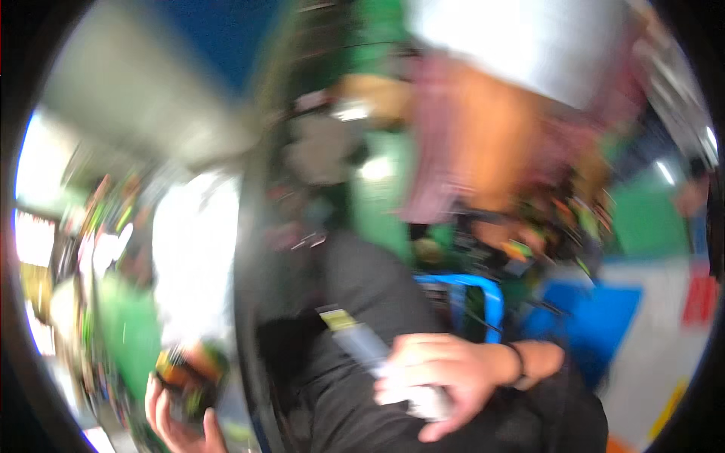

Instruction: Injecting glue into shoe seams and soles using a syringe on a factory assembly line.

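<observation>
1. At 9 o'clock, smeared clutter (94,241) lines the rim beside green floor (124,325).
2. Between 7 and 8 o'clock, the left hand (181,426) has fingers and thumb curved at either side of an orange-and-black thing (192,374); blur hides whether they grip it.
3. Directly above it, a blurred white mass (195,257) fills the space.
4. A dark upright band (260,317) runs from near 11 down to 7 o'clock, standing between the two hands.
5. At 6 o'clock, a grey strip (361,349) with a yellowish end slants over a dark-clothed leg (370,283).
6. At 5 o'clock, the right hand (453,374) is closed around the strip's lower end, a white piece (429,404) under its fingers.
7. At 4 o'clock, a blue tubular frame (492,302) stands just behind that wrist.
8. At 2 o'clock, a blurred orange area (491,136) hangs beyond.
9. Between 3 and 4, a blue panel (593,317) lies near.
</observation>
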A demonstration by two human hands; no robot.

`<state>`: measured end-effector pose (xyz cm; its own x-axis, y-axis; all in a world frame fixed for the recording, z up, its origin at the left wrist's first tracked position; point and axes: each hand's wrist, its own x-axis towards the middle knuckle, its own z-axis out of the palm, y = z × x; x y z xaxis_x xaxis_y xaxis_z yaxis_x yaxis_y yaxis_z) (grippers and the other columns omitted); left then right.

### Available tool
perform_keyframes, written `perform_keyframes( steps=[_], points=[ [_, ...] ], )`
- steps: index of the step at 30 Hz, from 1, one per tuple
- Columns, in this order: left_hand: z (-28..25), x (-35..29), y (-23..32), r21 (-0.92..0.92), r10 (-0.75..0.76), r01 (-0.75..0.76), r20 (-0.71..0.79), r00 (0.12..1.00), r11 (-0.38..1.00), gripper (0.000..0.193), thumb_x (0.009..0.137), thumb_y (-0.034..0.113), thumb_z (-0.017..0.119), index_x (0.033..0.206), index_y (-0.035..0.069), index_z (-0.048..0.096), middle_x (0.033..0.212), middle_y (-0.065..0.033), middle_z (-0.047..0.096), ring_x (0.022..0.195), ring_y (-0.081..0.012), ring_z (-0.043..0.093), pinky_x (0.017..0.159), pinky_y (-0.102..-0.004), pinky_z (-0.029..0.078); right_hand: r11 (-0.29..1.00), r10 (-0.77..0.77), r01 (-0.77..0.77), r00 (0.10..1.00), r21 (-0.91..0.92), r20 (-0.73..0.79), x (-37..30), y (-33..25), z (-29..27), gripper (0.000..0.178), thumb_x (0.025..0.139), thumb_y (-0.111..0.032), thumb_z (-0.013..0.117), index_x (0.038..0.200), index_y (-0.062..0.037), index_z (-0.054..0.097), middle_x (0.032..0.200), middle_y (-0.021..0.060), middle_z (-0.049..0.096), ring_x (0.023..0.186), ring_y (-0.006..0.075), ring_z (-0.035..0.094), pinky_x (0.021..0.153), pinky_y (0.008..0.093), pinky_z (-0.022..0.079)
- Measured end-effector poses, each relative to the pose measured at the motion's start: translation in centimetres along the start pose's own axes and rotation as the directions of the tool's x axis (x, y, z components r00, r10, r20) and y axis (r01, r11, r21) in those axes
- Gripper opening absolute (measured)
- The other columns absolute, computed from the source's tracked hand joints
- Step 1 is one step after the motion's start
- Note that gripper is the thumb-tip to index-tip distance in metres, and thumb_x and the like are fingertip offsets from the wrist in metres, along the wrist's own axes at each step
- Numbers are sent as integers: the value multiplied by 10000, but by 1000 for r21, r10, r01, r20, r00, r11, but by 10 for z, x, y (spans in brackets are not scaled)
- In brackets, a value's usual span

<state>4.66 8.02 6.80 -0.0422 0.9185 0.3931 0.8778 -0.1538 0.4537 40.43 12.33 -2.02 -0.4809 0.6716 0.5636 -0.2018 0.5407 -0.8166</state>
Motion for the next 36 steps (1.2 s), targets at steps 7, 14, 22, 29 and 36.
perform_keyframes(
  steps=[7, 14, 22, 29, 36],
  points=[
    [-33, -27, -76, 270, -200, 199, -24, 979, 942, 980, 650, 317, 793, 1417, -35, 295, 1424, -237, 359, 1339, -389, 324, 1110, -465, 243, 971, 70, -142, 939, 193, 337, 60, 51, 29, 839, 601, -443, 860, 1221, -3, 504, 922, 131, 626, 815, 259, 617, 674, 359, 453],
    [-31, -29, -115, -115, -446, 458, 111, 888, 882, 984, 496, 196, 881, 1327, -44, 412, 1257, -181, 513, 1151, -305, 524, 1008, -392, 402, 960, 62, -163, 916, 228, 397, 128, 91, 84, 760, 686, -387, 820, 1222, 58, 515, 1007, 145, 611, 775, 257, 552, 688, 353, 437],
    [-38, -54, -75, 264, -202, 128, 275, 940, 956, 504, 749, 275, 669, 1156, 16, 523, 1112, -213, 585, 1005, -392, 586, 892, -523, 427, 989, 81, -2, 847, -149, 525, 196, 131, 111, 731, 676, -345, 826, 1234, 7, 511, 958, 128, 589, 775, 281, 558, 707, 365, 458],
    [-28, -85, -71, 229, -127, 106, 80, 989, 968, 462, 846, 388, 580, 1165, 58, 525, 1160, -207, 550, 1039, -447, 543, 872, -563, 420, 990, 126, -66, 808, -124, 576, 201, 137, 112, 729, 655, -353, 831, 1199, 28, 529, 936, 122, 609, 740, 276, 564, 705, 355, 471],
    [-18, -98, -62, 268, -118, 110, 11, 993, 957, 387, 829, 317, 598, 1118, 66, 538, 1160, -206, 548, 1056, -441, 536, 869, -571, 414, 975, 125, -205, 815, 80, 565, 178, 134, 103, 741, 620, -388, 838, 1161, 32, 554, 948, 132, 638, 751, 270, 599, 672, 343, 472]
  ],
)
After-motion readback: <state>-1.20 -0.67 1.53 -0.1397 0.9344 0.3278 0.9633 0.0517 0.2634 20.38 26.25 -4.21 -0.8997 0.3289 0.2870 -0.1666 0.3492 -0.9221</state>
